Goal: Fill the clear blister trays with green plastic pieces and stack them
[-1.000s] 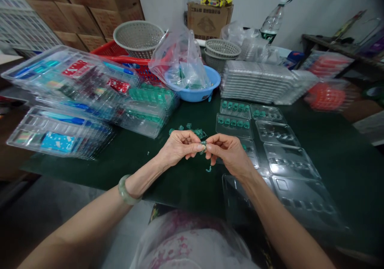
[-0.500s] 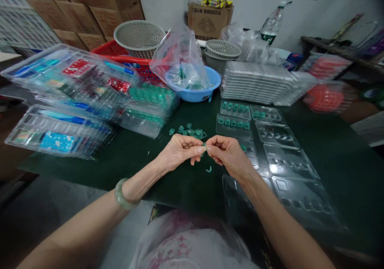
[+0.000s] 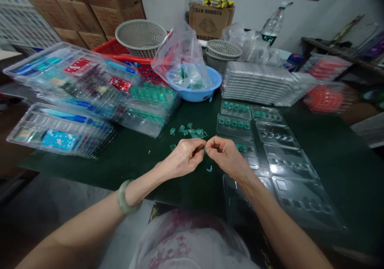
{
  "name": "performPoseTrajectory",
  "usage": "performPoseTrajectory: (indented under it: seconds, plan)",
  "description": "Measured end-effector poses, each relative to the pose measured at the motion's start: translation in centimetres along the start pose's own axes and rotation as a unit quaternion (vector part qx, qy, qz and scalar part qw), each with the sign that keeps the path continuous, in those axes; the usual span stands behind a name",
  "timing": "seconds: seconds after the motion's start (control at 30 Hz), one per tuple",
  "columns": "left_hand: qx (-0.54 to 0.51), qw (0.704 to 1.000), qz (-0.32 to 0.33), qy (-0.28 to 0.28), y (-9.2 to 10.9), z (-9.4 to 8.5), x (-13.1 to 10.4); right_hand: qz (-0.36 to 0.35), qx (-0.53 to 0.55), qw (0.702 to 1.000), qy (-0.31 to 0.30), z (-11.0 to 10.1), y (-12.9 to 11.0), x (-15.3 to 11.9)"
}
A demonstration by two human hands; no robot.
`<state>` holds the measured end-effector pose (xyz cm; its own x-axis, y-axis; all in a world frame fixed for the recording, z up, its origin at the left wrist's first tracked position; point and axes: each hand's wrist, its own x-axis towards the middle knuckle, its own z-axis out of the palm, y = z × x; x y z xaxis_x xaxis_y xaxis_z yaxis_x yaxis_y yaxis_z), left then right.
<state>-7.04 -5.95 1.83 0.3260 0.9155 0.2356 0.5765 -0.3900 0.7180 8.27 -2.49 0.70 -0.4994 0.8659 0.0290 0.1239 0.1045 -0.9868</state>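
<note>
My left hand (image 3: 186, 156) and my right hand (image 3: 226, 156) meet over the dark green table, fingertips touching. Both are closed in a pinch on a small green translucent plastic piece (image 3: 205, 150), mostly hidden by the fingers. Just beyond my left hand lies a loose heap of similar green pieces (image 3: 196, 133). A thin curled scrap (image 3: 209, 168) rests below the fingertips. To the right, clear plastic trays (image 3: 234, 132) stand in two columns; the far ones hold rows of green pieces. One tray (image 3: 251, 157) beside my right hand, partly covered by it, has green pieces too.
Stacked clear cases (image 3: 69, 137) crowd the left side. Behind the heap sits a blue basin (image 3: 214, 85) with a plastic bag (image 3: 183, 53), next to a red basket (image 3: 144, 67). A tall stack of clear trays (image 3: 255, 83) and a bottle (image 3: 273, 25) are at the back right.
My left hand has turned, its back now more upward and its fingers curled in. The green piece shows less. Another loose green piece has come into sight beside my left hand.
</note>
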Motion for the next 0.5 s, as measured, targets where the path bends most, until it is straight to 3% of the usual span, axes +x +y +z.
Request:
performPoseTrajectory:
  seconds: [0.1,0.2,0.33,0.4,0.5]
  plan:
    - [-0.038,0.999,-0.012,-0.012,-0.1,0.0,0.1,-0.011,-0.034,0.999,-0.002,-0.4,-0.3,-0.4]
    - [-0.166,0.983,-0.073,-0.020,-0.5,-0.1,0.3,-0.032,-0.050,0.998,0.008,-0.8,-0.8,-0.9]
    - [-0.421,0.884,-0.202,-0.020,-1.0,0.5,0.3,-0.119,-0.092,0.988,0.047,-1.1,-1.0,-1.6]
    - [-0.495,0.837,-0.232,-0.036,-1.0,1.0,0.3,-0.169,-0.134,0.975,0.053,-1.3,-0.7,-2.0]
    - [-0.557,0.791,-0.241,-0.079,-0.9,1.9,0.4,-0.210,-0.168,0.961,0.064,-1.5,0.0,-2.7]
